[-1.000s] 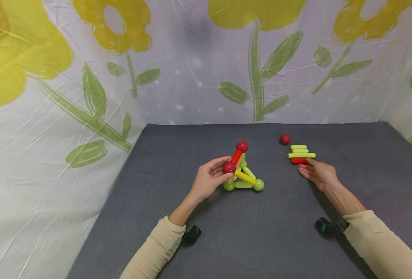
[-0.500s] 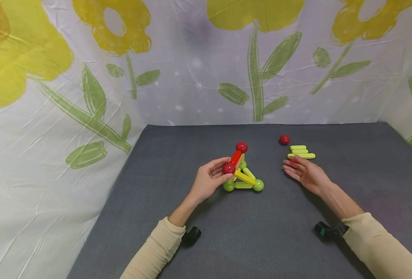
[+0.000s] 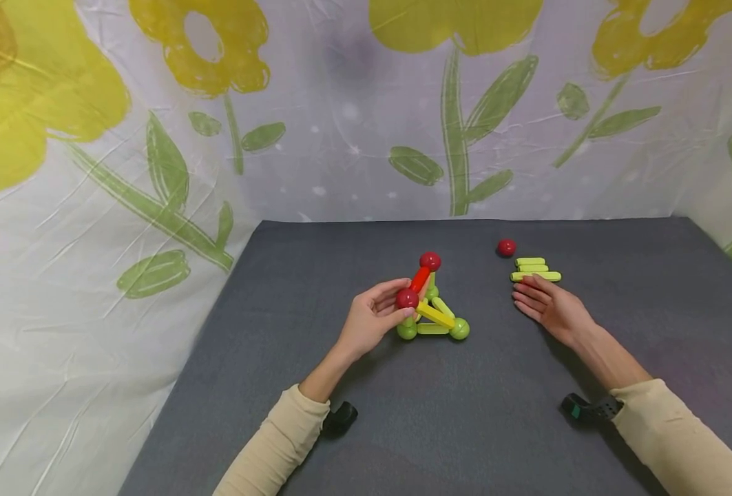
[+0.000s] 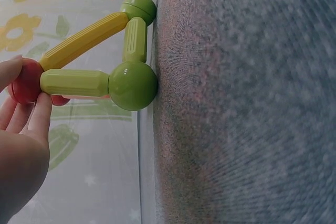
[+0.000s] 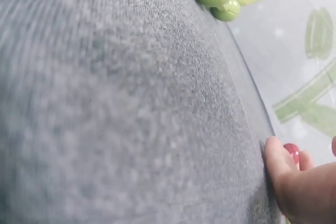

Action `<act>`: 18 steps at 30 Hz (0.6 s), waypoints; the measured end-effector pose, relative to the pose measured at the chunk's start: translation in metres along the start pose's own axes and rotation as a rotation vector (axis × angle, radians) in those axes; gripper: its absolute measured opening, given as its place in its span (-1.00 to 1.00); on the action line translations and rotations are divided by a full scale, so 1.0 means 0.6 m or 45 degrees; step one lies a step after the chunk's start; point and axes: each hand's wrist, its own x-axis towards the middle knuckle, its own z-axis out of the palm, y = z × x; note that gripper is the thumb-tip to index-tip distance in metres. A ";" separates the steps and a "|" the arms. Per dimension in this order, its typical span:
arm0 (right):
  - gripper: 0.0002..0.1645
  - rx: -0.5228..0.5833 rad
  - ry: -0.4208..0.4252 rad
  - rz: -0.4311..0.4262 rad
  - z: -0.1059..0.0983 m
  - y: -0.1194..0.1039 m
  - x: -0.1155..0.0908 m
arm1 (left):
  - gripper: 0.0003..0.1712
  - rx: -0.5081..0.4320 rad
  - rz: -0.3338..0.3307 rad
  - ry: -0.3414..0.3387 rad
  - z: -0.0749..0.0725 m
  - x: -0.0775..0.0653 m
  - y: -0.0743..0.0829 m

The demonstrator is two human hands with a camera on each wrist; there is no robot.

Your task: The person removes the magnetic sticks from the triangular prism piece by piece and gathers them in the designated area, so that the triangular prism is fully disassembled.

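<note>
In the head view my left hand (image 3: 374, 318) pinches a red ball (image 3: 407, 298) at the upper corner of a magnetic ball-and-rod frame. Green balls (image 4: 134, 86) form the frame's base on the table, joined by light green rods (image 4: 135, 40). A yellow rod (image 3: 435, 315) slopes from the held ball to the right base ball. A red rod (image 3: 420, 279) links it to another red ball (image 3: 430, 261). My right hand (image 3: 554, 310), fingers extended, is at the loose light green rods (image 3: 536, 276). Just a sliver of red shows at its fingertips, the rest hidden.
A loose red ball (image 3: 506, 248) lies behind the rod pile, towards the back of the dark grey table (image 3: 452, 413). White cloth with yellow flowers (image 3: 341, 138) hangs along the table's back and left sides.
My right hand has shifted left, then slightly back right, and now covers most of the loose red rod that showed earlier. The left hand and the frame stay still.
</note>
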 end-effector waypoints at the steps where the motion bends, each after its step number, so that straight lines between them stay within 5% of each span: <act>1: -0.67 -0.011 0.017 0.000 -0.001 -0.001 -0.001 | -0.46 -0.001 -0.002 0.000 0.000 0.000 0.000; 9: -0.56 -0.135 0.226 -0.032 -0.007 -0.010 -0.010 | -0.46 -0.008 -0.008 0.003 -0.001 0.000 -0.001; 18: -0.58 -0.160 0.254 -0.045 -0.015 -0.013 -0.014 | -0.47 0.008 -0.001 -0.003 0.000 0.000 0.000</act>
